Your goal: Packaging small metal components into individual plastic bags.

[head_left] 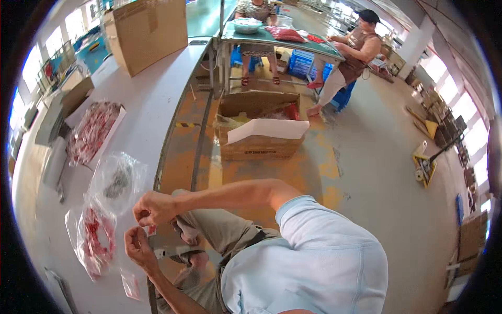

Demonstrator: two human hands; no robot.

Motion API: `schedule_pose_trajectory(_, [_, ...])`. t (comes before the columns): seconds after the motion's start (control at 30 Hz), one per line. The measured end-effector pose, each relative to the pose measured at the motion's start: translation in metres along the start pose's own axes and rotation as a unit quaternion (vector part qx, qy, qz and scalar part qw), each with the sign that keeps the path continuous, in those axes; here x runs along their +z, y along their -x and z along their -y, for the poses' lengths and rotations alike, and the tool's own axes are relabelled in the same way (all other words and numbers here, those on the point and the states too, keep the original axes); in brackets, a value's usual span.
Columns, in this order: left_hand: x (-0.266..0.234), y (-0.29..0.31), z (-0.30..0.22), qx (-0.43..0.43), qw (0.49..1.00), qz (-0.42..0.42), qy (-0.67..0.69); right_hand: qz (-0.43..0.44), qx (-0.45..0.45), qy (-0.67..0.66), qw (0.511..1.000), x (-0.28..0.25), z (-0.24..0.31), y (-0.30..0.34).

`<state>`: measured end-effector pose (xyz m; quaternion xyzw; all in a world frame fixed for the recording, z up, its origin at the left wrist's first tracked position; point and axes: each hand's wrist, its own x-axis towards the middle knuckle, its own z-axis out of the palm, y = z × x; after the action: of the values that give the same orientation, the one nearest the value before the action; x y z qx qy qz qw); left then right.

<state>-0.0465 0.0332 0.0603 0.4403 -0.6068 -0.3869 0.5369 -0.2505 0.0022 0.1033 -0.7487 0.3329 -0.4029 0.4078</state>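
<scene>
Over the near edge of the white table, my right hand is closed, its fingertips pinched together. Just below it my left hand has its fingers curled in and the thumb close to them. A small red piece shows between the two hands; which one grips it I cannot tell. Beside them on the table lies an open clear plastic bag of red pieces. Farther up sits a clear bag with small dark parts. A small flat packet with something red lies near the table edge.
An open carton of packed red bags and a tall cardboard box stand on the white table. An open carton sits on the floor. Two people work at a green-topped table; a yellow pallet jack stands right.
</scene>
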Motion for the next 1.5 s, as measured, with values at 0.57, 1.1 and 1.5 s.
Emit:
schedule_pose_trajectory(0.57, [0.043,0.006,-0.046,0.045,0.994,0.080,-0.066,-0.040,-0.059,0.070,0.995,-0.032,0.017,0.046])
schedule_pose_trajectory(1.1, [0.036,0.020,-0.044,-0.039,0.998,0.046,0.036,-0.052,-0.024,-0.012,0.998,-0.028,0.016,0.063])
schedule_pose_trajectory(1.5, [0.013,0.010,-0.003,0.019,0.995,0.099,-0.014,0.038,-0.095,0.088,0.991,-0.020,-0.003,0.036])
